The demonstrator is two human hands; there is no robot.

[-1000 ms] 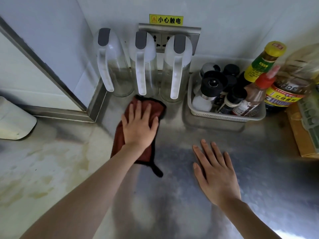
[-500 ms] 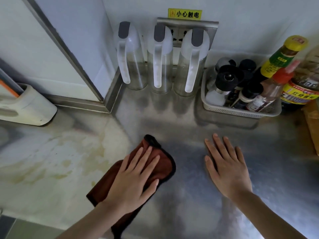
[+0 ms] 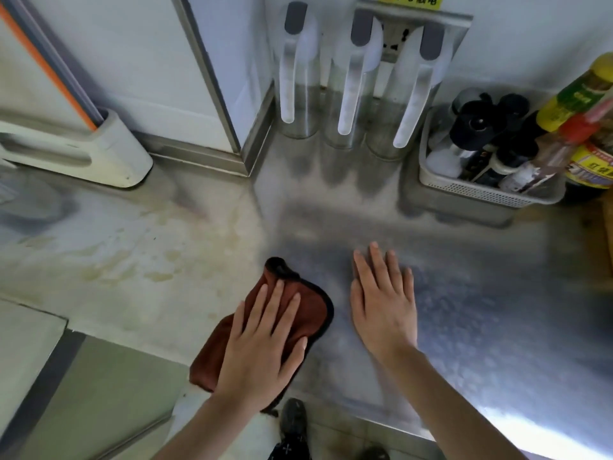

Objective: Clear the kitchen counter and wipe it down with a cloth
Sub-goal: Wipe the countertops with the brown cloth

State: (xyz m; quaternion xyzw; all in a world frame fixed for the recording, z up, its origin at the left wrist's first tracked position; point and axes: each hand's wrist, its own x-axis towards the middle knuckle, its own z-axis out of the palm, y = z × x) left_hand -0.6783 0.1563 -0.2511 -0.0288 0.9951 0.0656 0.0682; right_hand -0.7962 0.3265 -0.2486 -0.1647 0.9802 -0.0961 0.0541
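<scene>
A brown cloth [image 3: 308,303] with a dark hem lies on the steel counter [image 3: 464,293] near its front edge. My left hand [image 3: 265,340] presses flat on the cloth, fingers spread, covering most of it. My right hand [image 3: 384,303] rests flat on the bare counter just right of the cloth, fingers apart, holding nothing. The counter's left part [image 3: 132,260] carries yellowish stains.
Three clear jars with white handles [image 3: 351,94] stand against the back wall. A white basket of seasoning bottles [image 3: 481,190] sits at the back right, with oil bottles [image 3: 590,127] beside it. A white holder [image 3: 83,154] lies at the back left. The floor and my shoes [image 3: 292,423] show below the counter edge.
My left hand has dragged the cloth from the jars at the back toward the front edge of the counter. My right hand has stayed flat on the counter.
</scene>
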